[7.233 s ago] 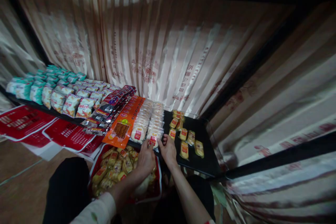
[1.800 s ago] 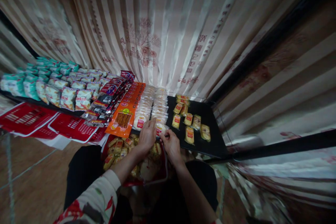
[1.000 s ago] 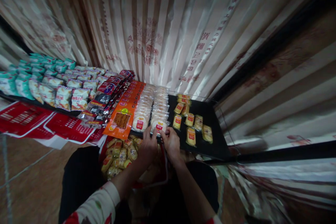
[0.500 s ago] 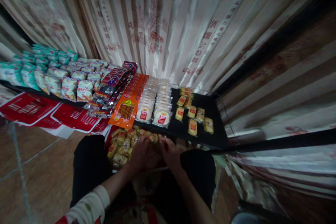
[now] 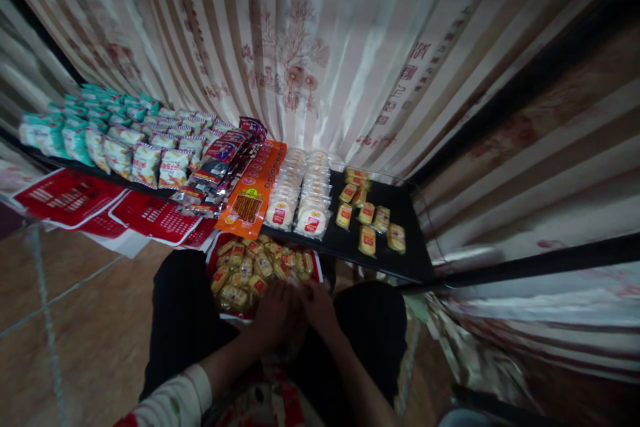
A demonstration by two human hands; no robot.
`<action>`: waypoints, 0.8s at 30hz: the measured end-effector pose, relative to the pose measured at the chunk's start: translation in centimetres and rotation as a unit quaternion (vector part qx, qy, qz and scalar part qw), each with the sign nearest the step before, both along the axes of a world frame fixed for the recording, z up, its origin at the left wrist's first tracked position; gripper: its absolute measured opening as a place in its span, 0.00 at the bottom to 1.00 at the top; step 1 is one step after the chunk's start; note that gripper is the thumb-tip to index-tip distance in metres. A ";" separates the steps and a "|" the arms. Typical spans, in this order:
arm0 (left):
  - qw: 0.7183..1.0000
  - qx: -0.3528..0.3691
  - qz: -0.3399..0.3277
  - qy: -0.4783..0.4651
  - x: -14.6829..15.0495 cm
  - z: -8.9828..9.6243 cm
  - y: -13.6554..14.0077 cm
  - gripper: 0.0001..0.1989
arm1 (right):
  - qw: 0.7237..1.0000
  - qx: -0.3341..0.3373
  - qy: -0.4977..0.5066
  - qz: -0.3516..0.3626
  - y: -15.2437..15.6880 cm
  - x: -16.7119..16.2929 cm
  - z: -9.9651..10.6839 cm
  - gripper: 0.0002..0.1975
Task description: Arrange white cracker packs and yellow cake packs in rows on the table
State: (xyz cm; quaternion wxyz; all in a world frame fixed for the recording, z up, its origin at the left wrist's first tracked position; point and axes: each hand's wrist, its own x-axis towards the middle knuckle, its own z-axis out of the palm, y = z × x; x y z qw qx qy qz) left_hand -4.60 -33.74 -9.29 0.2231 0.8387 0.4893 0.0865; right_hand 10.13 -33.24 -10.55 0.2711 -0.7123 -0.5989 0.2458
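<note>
My left hand [image 5: 273,310] and my right hand [image 5: 319,307] are close together over the near edge of a red box with a white rim [image 5: 318,265]. Both have their fingers bent and closed. Something pale and see-through shows between the fingertips, too dim to name. The box sits between my knees, full of small wrapped yellow cakes [image 5: 263,265]. My hands and forearms hide its near right part. Beyond it, several more wrapped yellow cakes [image 5: 367,239] lie loose on the right end of a black shelf [image 5: 340,257].
Along the shelf stand two rows of round white wrapped crackers [image 5: 311,221], an orange snack packet [image 5: 253,197], dark packets [image 5: 220,167], white snack bags [image 5: 145,163] and green bags [image 5: 75,140]. Red printed bags [image 5: 70,197] hang in front. A pleated curtain [image 5: 350,47] rises behind.
Both hands have drawn back toward my body, uncovering more of the box and its cakes. The view has shifted slightly, so the shelf's left part appears farther right.
</note>
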 end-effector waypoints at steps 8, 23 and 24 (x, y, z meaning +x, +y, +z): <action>0.995 -0.049 0.041 -0.083 -0.1 1.8 0.1 0.19 | 0.978 -0.028 0.200 -0.055 0.3 -0.2 2.0 0.14; 0.744 -0.333 0.255 -0.521 -1.5 3.6 4.9 0.22 | 0.916 -0.103 0.386 -0.040 1.5 -0.8 6.7 0.24; 0.730 -0.346 0.256 -0.531 -1.6 3.7 4.9 0.22 | 0.916 -0.102 0.384 -0.047 1.5 -0.8 6.9 0.24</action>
